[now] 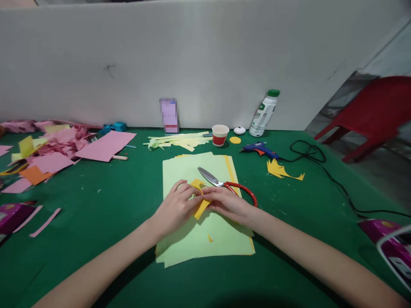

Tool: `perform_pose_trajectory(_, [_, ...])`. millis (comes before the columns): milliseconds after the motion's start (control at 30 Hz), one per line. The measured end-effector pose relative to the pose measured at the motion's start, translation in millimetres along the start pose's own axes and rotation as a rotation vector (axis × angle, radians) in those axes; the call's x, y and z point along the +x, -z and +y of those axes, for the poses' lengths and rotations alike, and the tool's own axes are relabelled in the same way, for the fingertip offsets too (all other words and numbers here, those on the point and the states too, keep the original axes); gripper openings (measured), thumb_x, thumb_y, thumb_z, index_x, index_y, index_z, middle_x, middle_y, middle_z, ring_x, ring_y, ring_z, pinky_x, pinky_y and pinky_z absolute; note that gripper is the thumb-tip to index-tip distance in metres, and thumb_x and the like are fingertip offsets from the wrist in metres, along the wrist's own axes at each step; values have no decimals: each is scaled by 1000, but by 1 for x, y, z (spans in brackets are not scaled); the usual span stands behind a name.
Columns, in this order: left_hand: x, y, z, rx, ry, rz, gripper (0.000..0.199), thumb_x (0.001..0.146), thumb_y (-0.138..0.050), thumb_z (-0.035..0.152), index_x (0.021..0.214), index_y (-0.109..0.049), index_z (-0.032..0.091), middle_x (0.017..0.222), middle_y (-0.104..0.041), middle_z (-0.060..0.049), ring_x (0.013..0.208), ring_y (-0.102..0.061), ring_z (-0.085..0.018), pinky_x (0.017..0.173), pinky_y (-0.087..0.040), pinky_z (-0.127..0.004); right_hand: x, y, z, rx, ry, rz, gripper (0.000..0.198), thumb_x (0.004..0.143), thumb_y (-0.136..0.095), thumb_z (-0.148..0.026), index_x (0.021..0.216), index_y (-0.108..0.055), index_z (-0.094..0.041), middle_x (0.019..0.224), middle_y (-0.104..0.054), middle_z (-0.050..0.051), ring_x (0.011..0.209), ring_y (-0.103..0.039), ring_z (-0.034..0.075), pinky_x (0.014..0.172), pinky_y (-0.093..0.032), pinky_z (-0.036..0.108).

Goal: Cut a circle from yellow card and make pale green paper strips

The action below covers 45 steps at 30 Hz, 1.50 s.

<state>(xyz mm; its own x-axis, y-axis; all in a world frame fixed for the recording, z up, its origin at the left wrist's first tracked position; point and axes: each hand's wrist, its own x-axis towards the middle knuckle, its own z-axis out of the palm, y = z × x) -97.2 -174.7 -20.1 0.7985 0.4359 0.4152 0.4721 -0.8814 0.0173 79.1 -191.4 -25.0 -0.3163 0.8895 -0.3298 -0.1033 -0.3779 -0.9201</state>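
Note:
Between the fingertips of both hands is a folded yellow paper strip (202,209), its lower end pointing toward me. My left hand (180,202) pinches it from the left, and my right hand (227,202) pinches it from the right. Both hands are over a stack of light green paper sheets (189,248), with yellow edges showing beneath. Open-bladed or not I cannot tell, but red-handled scissors (212,177) lie on the stack just beyond my right hand, which partly covers the handles. A small yellow scrap (210,238) rests on the top sheet.
Pale green strips (183,140), a paper cup (220,135), a leaning bottle (264,113) and a phone (170,115) line the back. A blue glue gun (260,149) and yellow offcut (282,170) are right. Pink paper (105,146) is heaped left. A red chair (372,115) stands beyond.

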Motion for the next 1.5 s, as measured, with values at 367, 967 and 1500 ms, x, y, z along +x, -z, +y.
perform_pose_trajectory(367, [-20, 7, 16, 26, 9, 50, 40, 80, -40, 1, 117, -42, 14, 124, -45, -15, 110, -40, -24, 101, -24, -56, -28, 74, -41, -186, 212, 492, 16, 71, -58, -10, 86, -61, -16, 91, -64, 2, 80, -60, 12, 77, -48, 25])
perform_pose_trajectory(967, [-49, -10, 13, -245, 144, -179, 34, 85, -34, 7, 116, -44, 19, 108, -53, -8, 105, -48, -19, 105, -22, -53, -52, 196, -37, -1170, 24, 922, 27, 87, -48, -30, 110, -54, -18, 115, -54, 9, 95, -55, 18, 80, -47, 38])
perform_pose_trajectory(1500, [-52, -15, 0, -109, 389, -318, 51, 88, -37, 35, 130, -33, 6, 135, -39, -16, 125, -33, -27, 104, -28, -50, 17, 8, 10, -1339, 481, -77, 52, 81, -29, -6, 133, -31, -3, 137, -37, 20, 128, -31, 23, 102, -33, 45])
